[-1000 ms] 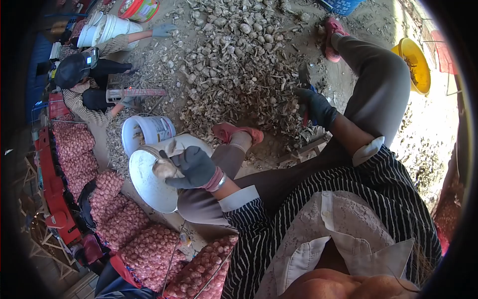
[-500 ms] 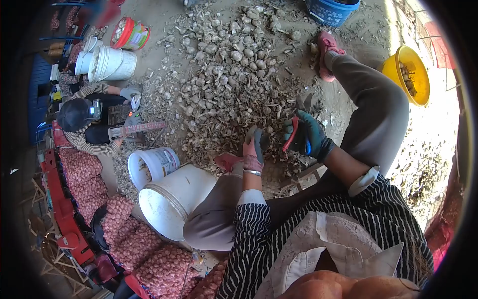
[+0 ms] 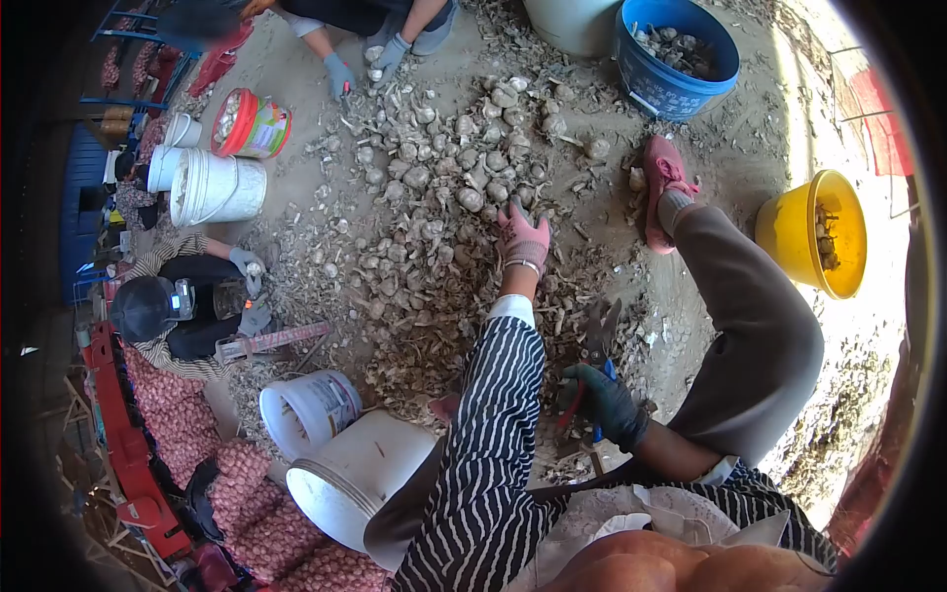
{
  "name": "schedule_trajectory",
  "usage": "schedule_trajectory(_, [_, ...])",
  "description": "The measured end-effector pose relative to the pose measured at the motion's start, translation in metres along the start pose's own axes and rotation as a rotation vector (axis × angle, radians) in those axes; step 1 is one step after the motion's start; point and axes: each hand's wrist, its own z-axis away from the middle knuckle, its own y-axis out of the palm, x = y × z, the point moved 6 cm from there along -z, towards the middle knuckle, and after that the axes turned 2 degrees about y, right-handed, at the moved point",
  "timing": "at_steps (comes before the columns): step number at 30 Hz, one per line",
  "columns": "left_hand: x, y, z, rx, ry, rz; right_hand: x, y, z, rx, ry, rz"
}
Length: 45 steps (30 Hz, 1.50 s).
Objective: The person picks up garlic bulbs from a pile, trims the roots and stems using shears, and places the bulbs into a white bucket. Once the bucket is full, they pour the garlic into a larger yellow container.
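Reference: left hand (image 3: 523, 237), flat on garlic pile (image 3: 434, 197).
- 11 o'clock: pile open; co-worker's gloved hands (image 3: 365, 64) at far edge.
- 1 o'clock: blue bucket (image 3: 661, 99); bare ground (image 3: 730, 148) before it.
- 3 o'clock: own foot (image 3: 666, 183); yellow bucket (image 3: 784, 232) beyond.
- 5 o'clock: right hand (image 3: 602, 405) gripping shears (image 3: 597, 331).
- 7 o'clock: white buckets (image 3: 375, 459).
- 9 o'clock: seated co-worker (image 3: 187, 316).

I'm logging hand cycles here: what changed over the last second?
The left hand left the white bucket, no longer holding its garlic bulb, and reached forward onto the garlic pile. The right hand dropped toward the lap. Its grip on the shears stayed.
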Motion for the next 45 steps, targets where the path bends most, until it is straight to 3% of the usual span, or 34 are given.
schedule_trajectory(2, [-0.002, 0.015, -0.012, 0.095, -0.072, -0.152, 0.005, -0.001, -0.001, 0.023, -0.092, 0.034])
schedule_trajectory(4, [-0.002, 0.02, -0.014, 0.228, -0.122, -0.427, 0.004, -0.004, -0.003, -0.015, -0.043, -0.007])
schedule_trajectory(9, [0.018, 0.025, -0.009, 0.229, -0.038, -0.5, 0.003, -0.005, -0.001, -0.112, 0.03, 0.008])
schedule_trajectory(11, [0.013, 0.016, 0.003, 0.37, -0.106, -0.453, 0.003, -0.005, -0.005, -0.101, 0.02, 0.004])
schedule_trajectory(12, [0.022, 0.019, 0.007, 0.246, -0.045, -0.319, 0.005, -0.005, -0.005, -0.104, 0.013, 0.003])
schedule_trajectory(13, [0.038, 0.03, 0.011, 0.256, -0.044, -0.319, 0.008, -0.002, -0.003, -0.038, -0.001, 0.024])
schedule_trajectory(15, [0.068, 0.027, 0.017, -0.074, 0.084, 0.291, 0.015, 0.005, 0.003, 0.028, -0.001, 0.035])
schedule_trajectory(17, [0.092, 0.008, 0.049, -0.056, -0.381, 1.038, 0.027, 0.015, 0.01, 0.045, -0.096, 0.235])
schedule_trajectory(19, [0.096, -0.022, 0.088, -0.084, -0.508, 1.356, 0.028, 0.013, 0.007, 0.052, -0.144, 0.442])
schedule_trajectory(20, [0.1, -0.039, 0.103, -0.05, -0.441, 1.237, 0.025, 0.011, 0.006, 0.06, -0.131, 0.441])
schedule_trajectory(21, [0.108, -0.047, 0.12, -0.059, -0.451, 1.233, 0.034, 0.009, 0.008, -0.02, -0.339, 0.707])
schedule_trajectory(22, [0.109, -0.062, 0.134, -0.125, -0.302, 1.231, 0.043, 0.013, 0.013, -0.102, -0.556, 0.969])
schedule_trajectory(23, [0.108, -0.076, 0.144, -0.189, -0.146, 1.224, 0.047, 0.016, 0.016, -0.096, -0.556, 0.97])
schedule_trajectory(24, [0.105, -0.089, 0.152, -0.242, 0.019, 1.19, 0.056, 0.023, 0.023, -0.175, -0.614, 1.216])
schedule_trajectory(25, [0.107, -0.092, 0.163, -0.25, 0.025, 1.191, 0.063, 0.031, 0.028, -0.256, -0.673, 1.463])
schedule_trajectory(28, [0.072, -0.125, 0.206, -0.24, 0.144, 0.779, 0.061, 0.047, 0.033, -0.243, -0.648, 1.64])
schedule_trajectory(29, [0.066, -0.135, 0.215, -0.251, 0.155, 0.785, 0.061, 0.051, 0.034, -0.246, -0.664, 1.646])
schedule_trajectory(32, [0.053, -0.147, 0.23, -0.268, 0.34, -0.073, 0.049, 0.055, 0.023, -0.275, -0.649, 1.654])
schedule_trajectory(33, [0.056, -0.148, 0.231, -0.282, 0.351, -0.074, 0.05, 0.059, 0.022, -0.277, -0.669, 1.653])
schedule_trajectory(35, [0.054, -0.164, 0.244, -0.33, 0.342, 0.37, 0.04, 0.059, 0.017, -0.202, -0.473, 1.622])
schedule_trajectory(36, [0.048, -0.174, 0.256, -0.391, 0.356, 0.619, 0.037, 0.06, 0.022, -0.163, -0.481, 1.545])
schedule_trajectory(37, [0.042, -0.182, 0.264, -0.398, 0.356, 0.617, 0.033, 0.059, 0.025, -0.157, -0.485, 1.548])
schedule_trajectory(39, [0.075, -0.158, 0.278, -0.13, -0.419, 1.228, 0.014, 0.063, 0.028, -0.002, -0.429, 1.364])
schedule_trajectory(40, [0.064, -0.146, 0.288, 0.075, -0.464, 1.496, 0.007, 0.064, 0.029, 0.018, -0.418, 1.373])
schedule_trajectory(41, [0.075, -0.141, 0.294, 0.054, -0.481, 1.501, 0.0, 0.069, 0.035, 0.079, -0.431, 1.423])
schedule_trajectory(43, [0.089, -0.113, 0.303, 0.261, -0.558, 1.572, -0.009, 0.072, 0.046, 0.143, -0.428, 1.481])
schedule_trajectory(44, [0.069, -0.13, 0.314, 0.13, -0.599, 1.57, -0.009, 0.074, 0.052, 0.134, -0.478, 1.498])
schedule_trajectory(45, [0.073, -0.126, 0.319, 0.129, -0.609, 1.579, -0.009, 0.074, 0.057, 0.123, -0.532, 1.512])
